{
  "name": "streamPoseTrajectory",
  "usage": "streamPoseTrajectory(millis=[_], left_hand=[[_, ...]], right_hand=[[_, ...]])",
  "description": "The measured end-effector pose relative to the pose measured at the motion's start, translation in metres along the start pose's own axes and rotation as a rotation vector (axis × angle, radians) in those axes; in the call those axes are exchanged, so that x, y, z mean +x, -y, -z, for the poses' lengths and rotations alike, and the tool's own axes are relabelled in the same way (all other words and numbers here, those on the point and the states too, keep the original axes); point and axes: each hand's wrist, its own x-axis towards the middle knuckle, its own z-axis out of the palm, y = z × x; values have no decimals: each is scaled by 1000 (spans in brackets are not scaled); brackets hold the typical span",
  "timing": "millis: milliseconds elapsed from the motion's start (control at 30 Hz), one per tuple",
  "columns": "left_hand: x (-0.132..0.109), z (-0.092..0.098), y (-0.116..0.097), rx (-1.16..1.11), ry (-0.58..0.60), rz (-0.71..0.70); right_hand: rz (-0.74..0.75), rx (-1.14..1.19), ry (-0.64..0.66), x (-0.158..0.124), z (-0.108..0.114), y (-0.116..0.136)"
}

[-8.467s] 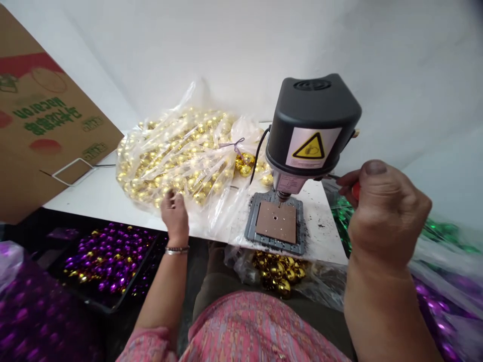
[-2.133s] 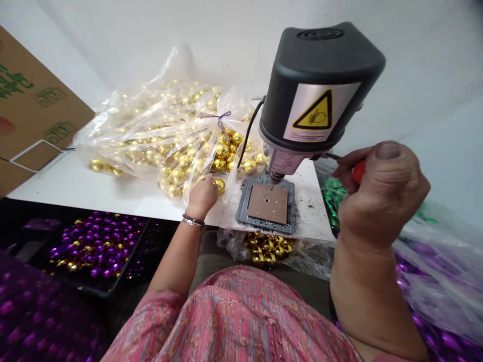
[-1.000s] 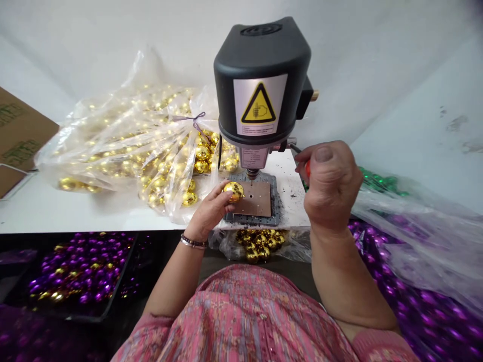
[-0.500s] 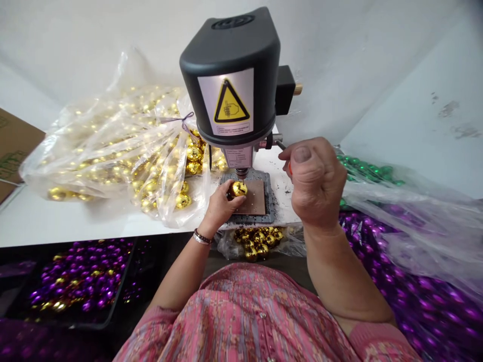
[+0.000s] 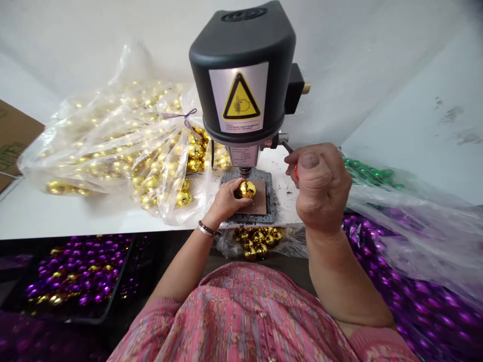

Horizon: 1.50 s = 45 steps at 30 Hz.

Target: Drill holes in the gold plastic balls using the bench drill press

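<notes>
Two hands: left hand (image 5: 225,202) fingers pinch gold bauble (image 5: 247,189) under the bench drill (image 5: 241,95), right hand (image 5: 320,188) fingers curl on red-handled tool (image 5: 296,172), worktop edge (image 5: 94,236) at 6 o'clock

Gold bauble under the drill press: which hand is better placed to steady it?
Left, probably. The left hand cups the gold bauble right below the drill press spindle. The right hand sits off to the side, clenching a red-handled tool.

Smudged white wall (image 5: 407,65), white tabletop (image 5: 75,216), cardboard carton (image 5: 15,146) leaning at left, soft even light
</notes>
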Motion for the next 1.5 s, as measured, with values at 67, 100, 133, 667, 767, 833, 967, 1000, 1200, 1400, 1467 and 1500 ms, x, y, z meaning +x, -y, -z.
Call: streamPoseTrajectory(millis=[67,100,133,667,767,833,967,1000,1200,1400,1467,1500], left_hand=[[-1,0,1,-7,3,-4],[-1,0,1,-7,2,-4],[-1,0,1,-4,2,-1],[-4,0,0,-37,6,27],[-4,-1,1,-44,0,35],[-4,-1,1,-49,11,39],[-5,-1,-1,-61,39,53],[-6,-1,-2,-55,28,65],[-31,5,-7,-78,-11,98],[-63,16,-7,-121,207,-50],[-65,29,-2,-81,97,-16],[-66,37,1,-36,0,17]], right_hand=[[16,17,-4,-3,0,-3],[31,17,-5,-4,1,-4],[53,9,-3,-6,1,-6],[213,78,-68,-44,-18,-66],[235,83,-59,-50,-21,-75],[226,88,-60,-49,-20,-71],[158,33,-103,-26,-12,-34],[138,4,-118,-16,-10,-23],[-72,-15,-102,20,-7,14],[-61,48,-148,13,-12,6],[-48,57,-151,12,-13,5],[-47,58,-154,12,-13,5]])
